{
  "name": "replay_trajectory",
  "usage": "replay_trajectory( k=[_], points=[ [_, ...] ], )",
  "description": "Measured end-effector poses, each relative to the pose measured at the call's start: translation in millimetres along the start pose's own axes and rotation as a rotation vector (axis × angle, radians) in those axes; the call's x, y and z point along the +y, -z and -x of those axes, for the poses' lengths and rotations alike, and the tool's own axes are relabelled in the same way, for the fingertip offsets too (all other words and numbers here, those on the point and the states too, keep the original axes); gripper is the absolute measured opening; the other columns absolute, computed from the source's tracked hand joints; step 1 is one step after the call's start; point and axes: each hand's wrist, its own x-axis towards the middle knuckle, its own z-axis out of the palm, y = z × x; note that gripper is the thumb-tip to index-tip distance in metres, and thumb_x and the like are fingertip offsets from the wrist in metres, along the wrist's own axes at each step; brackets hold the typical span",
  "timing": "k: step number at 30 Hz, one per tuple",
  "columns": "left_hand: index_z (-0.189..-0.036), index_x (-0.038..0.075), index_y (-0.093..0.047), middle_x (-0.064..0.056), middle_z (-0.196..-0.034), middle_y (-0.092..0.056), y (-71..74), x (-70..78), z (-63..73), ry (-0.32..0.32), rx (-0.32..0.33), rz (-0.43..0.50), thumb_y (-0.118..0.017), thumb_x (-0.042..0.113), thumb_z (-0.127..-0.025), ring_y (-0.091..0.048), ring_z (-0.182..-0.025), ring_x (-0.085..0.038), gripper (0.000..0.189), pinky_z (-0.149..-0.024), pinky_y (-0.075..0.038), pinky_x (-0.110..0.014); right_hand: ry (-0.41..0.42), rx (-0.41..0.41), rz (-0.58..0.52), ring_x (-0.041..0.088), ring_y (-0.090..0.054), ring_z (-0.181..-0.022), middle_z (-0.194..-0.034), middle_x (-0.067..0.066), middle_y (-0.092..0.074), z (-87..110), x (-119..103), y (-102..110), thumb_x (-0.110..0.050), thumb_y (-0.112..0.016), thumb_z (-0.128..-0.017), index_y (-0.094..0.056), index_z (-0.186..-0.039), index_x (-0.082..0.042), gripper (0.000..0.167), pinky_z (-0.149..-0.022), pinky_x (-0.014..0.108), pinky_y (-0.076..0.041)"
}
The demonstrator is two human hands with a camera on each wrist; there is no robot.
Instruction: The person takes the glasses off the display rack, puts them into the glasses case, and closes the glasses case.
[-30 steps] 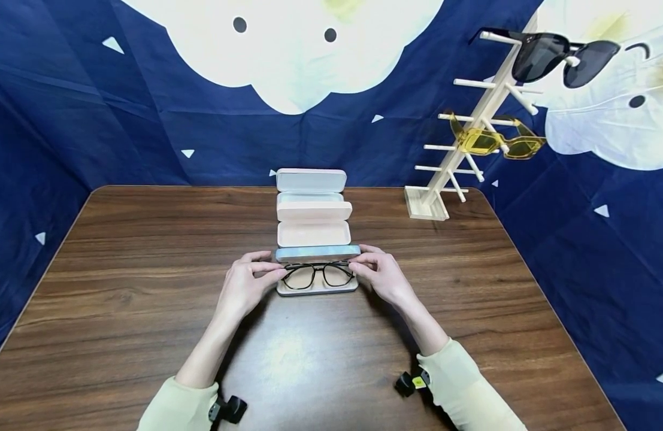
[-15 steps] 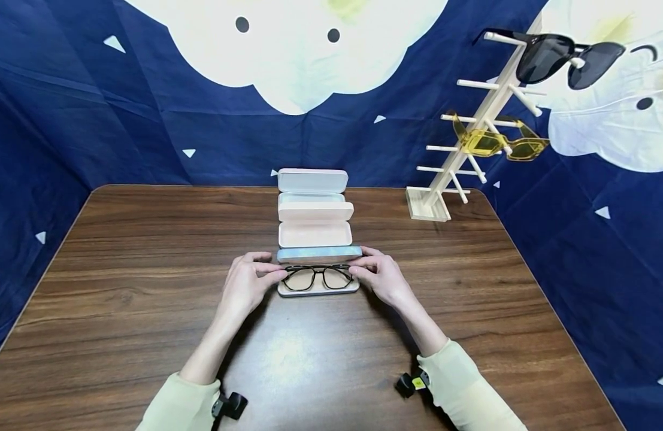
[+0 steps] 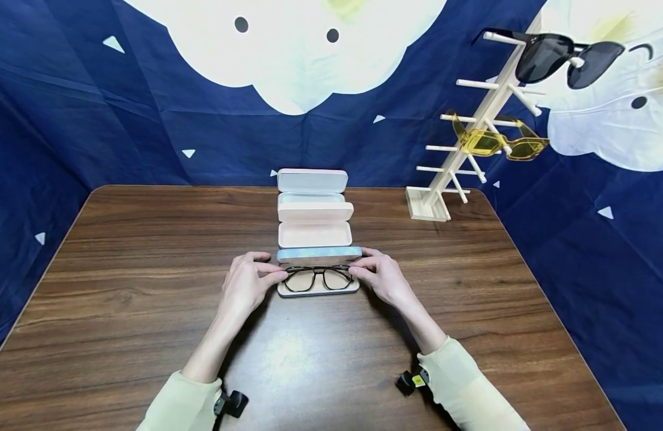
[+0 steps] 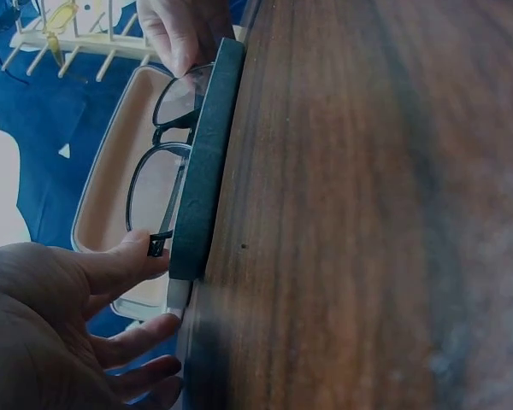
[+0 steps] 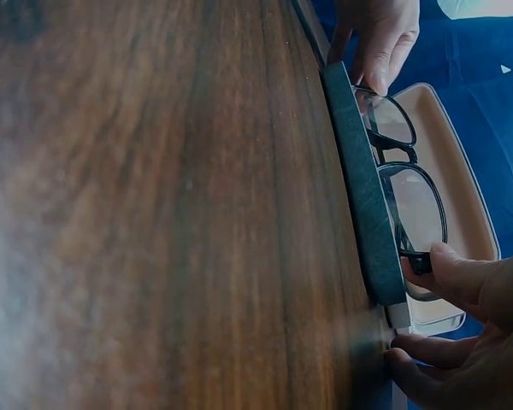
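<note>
A pair of black-framed eyeglasses (image 3: 318, 272) sits over the base of an opened glasses case (image 3: 317, 294), lenses facing me. My left hand (image 3: 245, 284) pinches their left hinge end between thumb and finger, and my right hand (image 3: 382, 278) pinches the right end. Behind the glasses stands the case's blue lid (image 3: 318, 254). In the left wrist view the case's dark green front wall (image 4: 207, 171) covers the lower part of the lenses (image 4: 156, 188). The right wrist view shows the right thumb (image 5: 449, 260) at a hinge. How deep the folded temples lie is hidden.
Behind are more opened cases, with a pale pink tray (image 3: 314, 234), a pink lid (image 3: 314, 211) and a far lid (image 3: 312, 181). At the back right a wooden rack (image 3: 454, 161) bears black sunglasses (image 3: 547, 58) and yellow sunglasses (image 3: 484, 143). Blue cloth (image 3: 229, 143) encloses the table.
Both hands keep their hold on the eyeglasses, which have shifted only very slightly down and left within the case. Everything else stands as before, apart from a small sway of the head view.
</note>
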Motion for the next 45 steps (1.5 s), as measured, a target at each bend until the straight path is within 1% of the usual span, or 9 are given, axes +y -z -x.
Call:
replay_trajectory(
  k=[6, 14, 17, 23, 31, 36, 42, 45],
  points=[
    [-0.102, 0.014, -0.084, -0.011, -0.144, -0.061, -1.2, 0.6, 0.6, 0.017, 0.001, -0.027, -0.075, 0.031, -0.094, -0.041, -0.144, -0.036, 0.021, -0.11, -0.037, -0.063, -0.001, 0.0, 0.01, 0.034, -0.056, -0.139, -0.144, 0.019, -0.062, -0.9, -0.2, -0.4, -0.019, -0.076, -0.092, -0.082, -0.099, -0.007, 0.015, -0.117, 0.051, -0.044],
    [-0.101, 0.015, -0.084, -0.014, -0.146, -0.06, -1.7, 3.3, -0.1, -0.017, 0.008, -0.101, -0.072, 0.03, -0.096, -0.042, -0.143, -0.038, 0.02, -0.11, -0.038, -0.062, 0.005, -0.013, 0.016, 0.036, -0.056, -0.139, -0.144, 0.02, -0.062, -1.9, -0.6, 0.5, -0.017, -0.075, -0.092, -0.082, -0.099, -0.005, 0.015, -0.117, 0.051, -0.044],
    [-0.1, 0.015, -0.084, -0.014, -0.146, -0.059, -2.3, 3.4, -0.5, -0.024, 0.013, -0.112, -0.072, 0.03, -0.095, -0.042, -0.142, -0.038, 0.02, -0.109, -0.038, -0.061, 0.009, -0.01, 0.018, 0.036, -0.057, -0.137, -0.144, 0.02, -0.062, -2.3, -1.5, 0.7, -0.016, -0.075, -0.093, -0.082, -0.099, -0.005, 0.015, -0.116, 0.051, -0.044],
    [-0.099, 0.015, -0.084, -0.013, -0.148, -0.058, -2.6, 3.0, -1.7, -0.005, 0.006, -0.105, -0.073, 0.031, -0.094, -0.04, -0.144, -0.037, 0.02, -0.111, -0.037, -0.061, 0.02, 0.003, 0.014, 0.034, -0.061, -0.133, -0.141, 0.017, -0.064, -2.3, -2.2, -0.1, -0.014, -0.075, -0.093, -0.082, -0.101, -0.005, 0.014, -0.113, 0.051, -0.047],
    [-0.096, 0.016, -0.084, -0.013, -0.147, -0.059, -2.7, 3.4, -2.3, -0.015, 0.02, -0.115, -0.074, 0.029, -0.092, -0.043, -0.143, -0.036, 0.018, -0.108, -0.039, -0.06, 0.026, 0.015, 0.008, 0.032, -0.063, -0.13, -0.138, 0.016, -0.066, -1.8, -1.4, -0.9, -0.01, -0.074, -0.093, -0.082, -0.102, -0.005, 0.014, -0.11, 0.05, -0.048],
    [-0.096, 0.017, -0.085, -0.012, -0.146, -0.06, -3.3, 3.3, -3.5, -0.011, 0.024, -0.116, -0.075, 0.03, -0.092, -0.043, -0.142, -0.036, 0.017, -0.109, -0.039, -0.062, 0.015, 0.014, 0.009, 0.033, -0.062, -0.131, -0.139, 0.016, -0.066, -2.0, 0.4, -1.1, -0.009, -0.074, -0.092, -0.081, -0.101, -0.004, 0.013, -0.111, 0.051, -0.048],
    [-0.096, 0.017, -0.085, -0.011, -0.143, -0.061, -4.0, 3.7, -5.3, -0.011, 0.035, -0.113, -0.076, 0.029, -0.091, -0.045, -0.14, -0.036, 0.016, -0.106, -0.041, -0.062, 0.001, 0.011, 0.015, 0.031, -0.063, -0.13, -0.14, 0.014, -0.065, -2.1, 1.0, -1.0, -0.009, -0.073, -0.092, -0.081, -0.103, -0.005, 0.014, -0.111, 0.05, -0.048],
    [-0.098, 0.017, -0.084, -0.011, -0.143, -0.061, -4.8, 3.7, -6.3, -0.017, 0.041, -0.107, -0.077, 0.028, -0.09, -0.046, -0.139, -0.036, 0.016, -0.105, -0.042, -0.061, -0.01, 0.01, 0.006, 0.032, -0.063, -0.131, -0.141, 0.016, -0.065, -1.9, 0.8, -0.9, -0.008, -0.073, -0.092, -0.081, -0.104, -0.005, 0.014, -0.111, 0.05, -0.047]
  ],
)
